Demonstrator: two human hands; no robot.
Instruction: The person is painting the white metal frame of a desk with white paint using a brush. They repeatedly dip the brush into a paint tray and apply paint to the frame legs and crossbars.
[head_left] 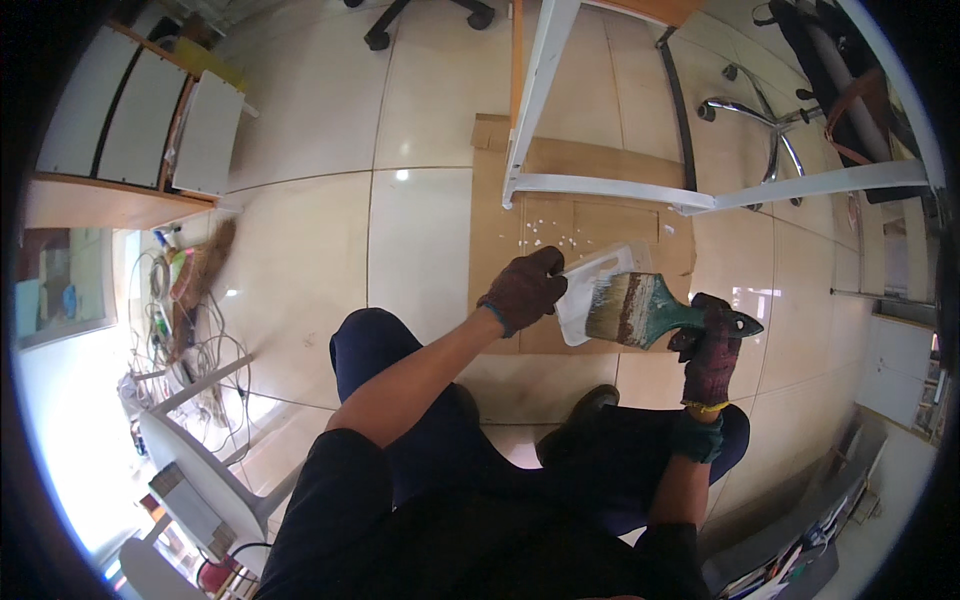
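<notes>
one wide paintbrush, green handle, bristles w/ white paint, gripped in right hand, gloved fingers wrapped tight round the handle. one white plastic tray, pinched at its near edge by gloved left hand. brush bristles lie over the tray. both held above cardboard sheet on tiled floor, white paint drips on it. white metal frame stands on cardboard just beyond. one chrome chair base behind; cables far left.
</notes>
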